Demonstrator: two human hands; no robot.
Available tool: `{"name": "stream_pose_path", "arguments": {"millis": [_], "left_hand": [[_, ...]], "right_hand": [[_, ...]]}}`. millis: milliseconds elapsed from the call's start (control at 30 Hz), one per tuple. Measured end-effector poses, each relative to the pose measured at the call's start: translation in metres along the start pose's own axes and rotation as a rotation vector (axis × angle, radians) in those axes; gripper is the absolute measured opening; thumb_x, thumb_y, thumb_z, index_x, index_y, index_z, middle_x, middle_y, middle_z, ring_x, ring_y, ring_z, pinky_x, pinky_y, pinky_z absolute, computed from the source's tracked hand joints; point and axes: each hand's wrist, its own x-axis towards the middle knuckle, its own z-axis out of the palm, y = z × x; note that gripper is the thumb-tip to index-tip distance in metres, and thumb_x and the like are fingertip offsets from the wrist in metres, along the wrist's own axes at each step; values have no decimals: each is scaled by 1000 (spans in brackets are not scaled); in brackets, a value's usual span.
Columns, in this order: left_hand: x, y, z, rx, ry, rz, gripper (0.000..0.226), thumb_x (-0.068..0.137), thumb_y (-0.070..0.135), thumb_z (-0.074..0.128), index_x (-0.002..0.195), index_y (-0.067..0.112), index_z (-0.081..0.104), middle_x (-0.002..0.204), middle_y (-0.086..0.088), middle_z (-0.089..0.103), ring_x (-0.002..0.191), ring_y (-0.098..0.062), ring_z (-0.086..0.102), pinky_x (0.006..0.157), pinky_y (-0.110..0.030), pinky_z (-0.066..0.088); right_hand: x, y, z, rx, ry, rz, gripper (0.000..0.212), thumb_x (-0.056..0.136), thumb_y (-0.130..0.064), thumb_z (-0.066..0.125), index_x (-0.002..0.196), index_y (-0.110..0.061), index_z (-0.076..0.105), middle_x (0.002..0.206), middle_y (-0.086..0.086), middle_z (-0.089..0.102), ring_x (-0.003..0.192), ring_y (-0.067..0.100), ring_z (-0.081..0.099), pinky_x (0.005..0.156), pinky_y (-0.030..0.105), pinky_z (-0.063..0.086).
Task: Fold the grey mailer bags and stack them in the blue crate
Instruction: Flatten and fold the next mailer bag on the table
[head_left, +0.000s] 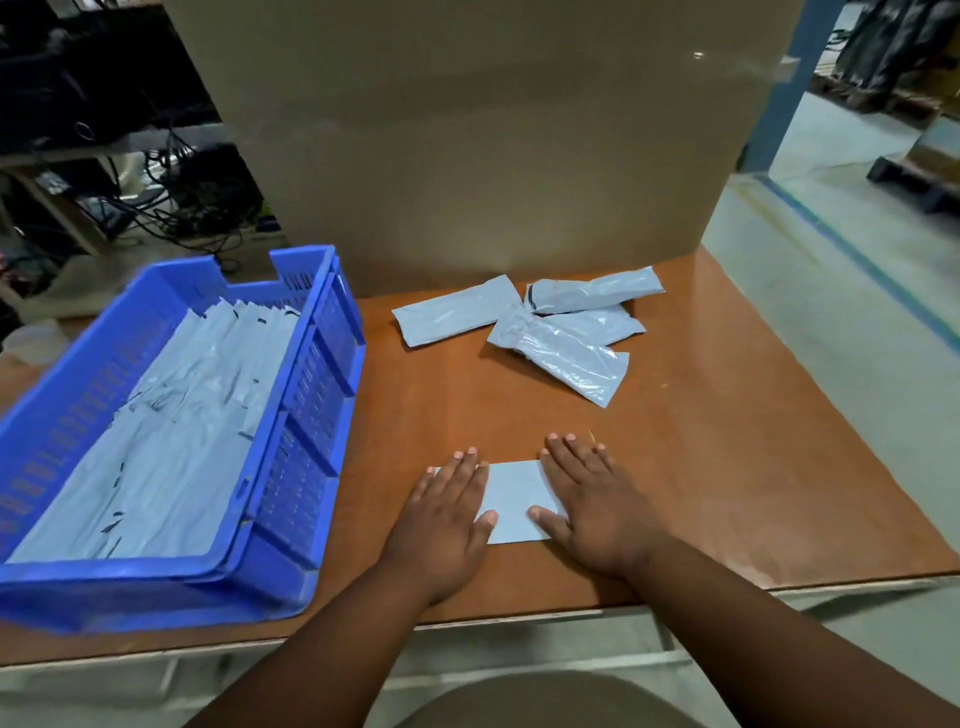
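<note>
Both hands flat, fingers straight, pressing one grey mailer bag (514, 501) onto the worktop (701, 441) at lower centre. Left hand (447, 514) covers its left end, right hand (592, 514) its right end; only the middle strip shows. Neither is gripping anything.

Risks as I read it:
- Slick plastic: the crease probably springs open once the pressure lifts, so the bag goes into the crate loose.
- Palms pushing outward could skid the bag on the glossy worktop and skew the fold.
- Blue crate (311, 374), at left, already holds a leaning row of bags (171, 415); dropping one in carelessly may tip the row or leave it crooked.
- Loose pile of bags (530, 322), upper centre, overlaps itself. Grabbing one may drag its neighbours.
- Crate's near corner overhangs the worktop edge; a bump could shift it.
</note>
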Motion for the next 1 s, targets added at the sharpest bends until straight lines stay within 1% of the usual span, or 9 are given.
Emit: {"name": "stream_pose_path", "arguments": {"millis": [133,333,467,567,633,733,867,933,1000], "left_hand": [[-19,-24,-9,41,-68,-93,79,102,70,7,170,30,-2,175,12,-17,161,-9,-18,132,-46,-5],[-33,-35,-20,27,-58,-138,89,96,72,-10,170,23,-6,174,7,-22,160,-12,-24,132,-45,-5],[-17,-4,-34,-41,101,-63,74,108,57,13,170,20,-1,178,3,-7,162,-12,-13,133,-43,5],[9,32,-31,-69,115,115,70,110,51,16,170,19,1,178,2,-1,162,-10,-10,133,-40,7],[22,43,-24,-107,60,112,71,109,52,14,169,18,0,178,0,0,162,-9,-10,133,-40,9],[18,30,-9,-57,-14,54,73,108,60,12,170,21,5,177,4,-4,163,-11,-8,131,-45,10],[-8,-8,-6,1,-12,-66,85,102,76,4,171,26,6,177,7,-9,162,-11,-13,131,-46,-3],[-16,-21,-13,38,-38,-142,90,99,78,2,171,25,6,177,5,-9,163,-14,-13,131,-45,-6],[-22,-24,-25,55,-77,-186,88,100,76,10,170,23,9,178,1,-4,164,-18,-8,130,-46,-6]], "right_hand": [[-11,26,0,-11,-11,52,90,99,-82,3,170,-26,-1,176,-4,-15,162,15,-13,132,49,-3],[-30,56,-6,-11,12,135,99,91,-83,-14,169,-23,-6,174,2,-25,161,20,-21,131,50,-5],[-27,36,-22,4,152,87,80,105,-69,10,170,-21,4,175,6,-21,162,23,-16,132,50,0],[-5,-4,-26,16,186,-72,70,110,-54,23,169,-19,11,177,7,-13,164,24,-5,132,51,4],[8,-21,-21,69,126,-91,69,110,-45,28,170,-17,8,177,8,-10,164,25,-3,132,49,0],[5,-10,-7,19,25,-55,71,110,-59,16,170,-23,5,177,2,-8,164,22,-4,131,49,-4],[-11,27,-1,45,-29,6,78,104,-72,6,169,-30,-5,175,-6,-15,163,16,-13,131,50,-5],[-15,38,-4,45,-38,9,78,104,-71,8,170,-30,2,177,-4,-9,163,16,-8,131,52,-3],[-15,42,-15,87,-9,9,78,101,-73,17,167,-32,21,176,-5,14,162,18,13,131,52,5]]}}
